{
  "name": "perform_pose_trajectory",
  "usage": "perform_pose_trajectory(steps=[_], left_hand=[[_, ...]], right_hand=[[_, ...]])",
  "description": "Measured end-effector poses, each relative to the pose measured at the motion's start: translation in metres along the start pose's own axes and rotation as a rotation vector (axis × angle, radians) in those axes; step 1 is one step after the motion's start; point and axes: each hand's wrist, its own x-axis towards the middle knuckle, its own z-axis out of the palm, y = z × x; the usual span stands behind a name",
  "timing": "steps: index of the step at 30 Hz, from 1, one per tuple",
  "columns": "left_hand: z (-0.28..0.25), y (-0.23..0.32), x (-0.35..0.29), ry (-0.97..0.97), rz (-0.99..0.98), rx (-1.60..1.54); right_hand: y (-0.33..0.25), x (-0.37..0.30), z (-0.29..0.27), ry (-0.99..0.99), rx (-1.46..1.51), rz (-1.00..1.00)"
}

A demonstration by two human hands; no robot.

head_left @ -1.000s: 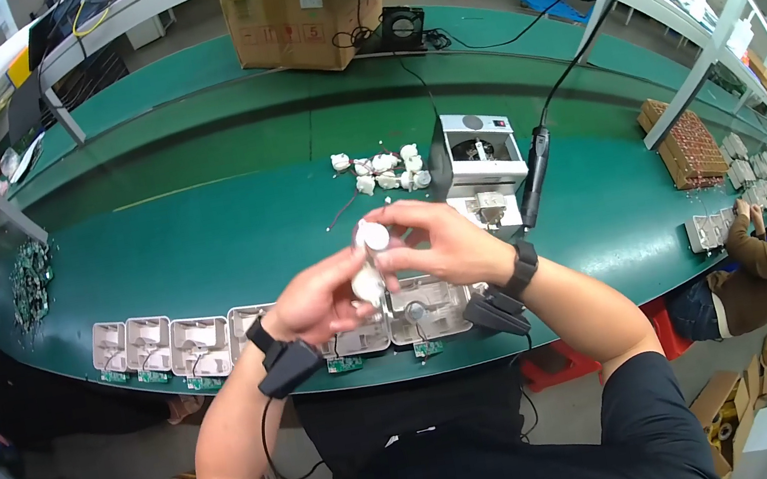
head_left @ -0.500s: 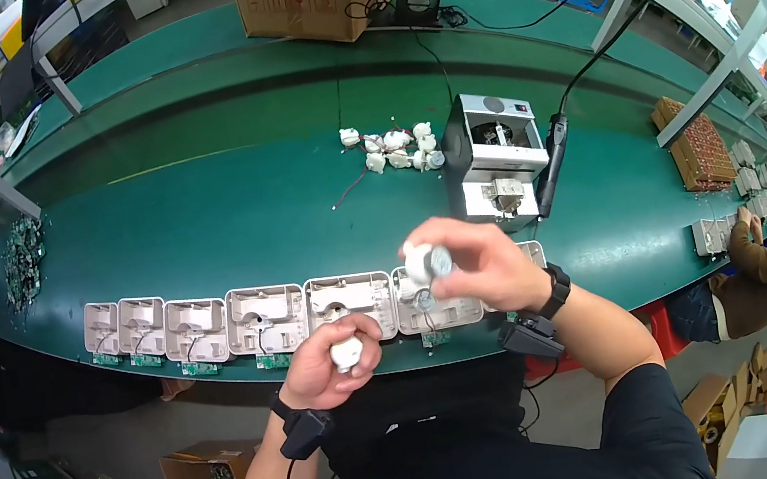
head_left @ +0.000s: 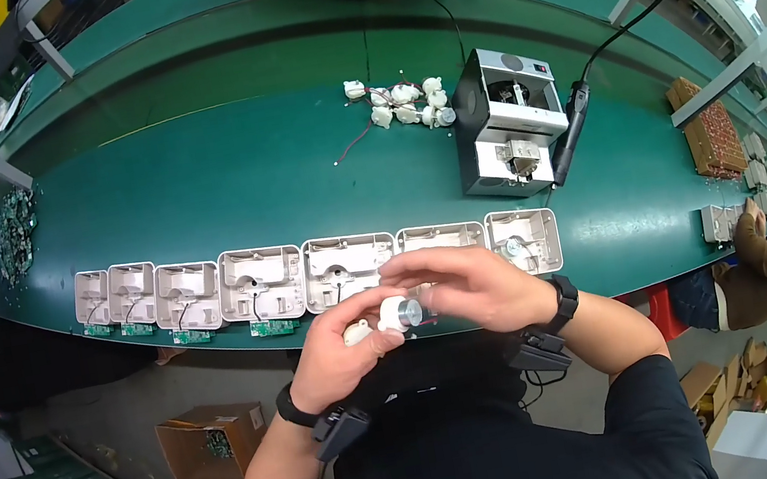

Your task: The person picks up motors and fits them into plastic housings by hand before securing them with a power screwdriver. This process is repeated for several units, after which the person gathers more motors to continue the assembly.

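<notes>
My left hand (head_left: 337,354) is closed around two small white plastic motor units. One white motor unit (head_left: 399,313), with a round silvery metal end, sits between its thumb and fingers; the other white piece (head_left: 356,332) lies deeper in the palm, partly covered. Close to the metal end is my right hand (head_left: 478,287), fingers stretched out and slightly blurred, with nothing visibly gripped. Both hands are over the table's near edge, in front of a row of pale grey plastic housings (head_left: 261,285). The rightmost housing (head_left: 541,238) has a round metal-ended part inside.
A cluster of white motor units (head_left: 405,104) with wires lies farther back. To its right stands a silver-black bench machine (head_left: 513,132), beside a corded black tool (head_left: 573,132). Green circuit boards (head_left: 274,328) hang by the housings; more are heaped far left (head_left: 18,235). Co-workers sit at both sides.
My right hand has passed its motor unit to my left hand, which has moved right and now holds two. My right hand's fingers have straightened. The view has tilted slightly.
</notes>
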Motion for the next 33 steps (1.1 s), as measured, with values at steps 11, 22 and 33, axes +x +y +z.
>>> perform_pose_trajectory(steps=[11,22,33], left_hand=[[0.001,-0.032,-0.013,0.480,0.799,1.045],[-0.039,-0.035,-0.056,0.316,-0.044,0.080],[-0.045,-0.049,-0.084,0.245,0.051,-0.107]], right_hand=[[0.003,-0.002,0.019,-0.024,0.269,0.374],[0.023,0.059,0.032,0.100,-0.768,-0.271],[0.068,0.085,0.053,-0.044,-1.182,-0.416]])
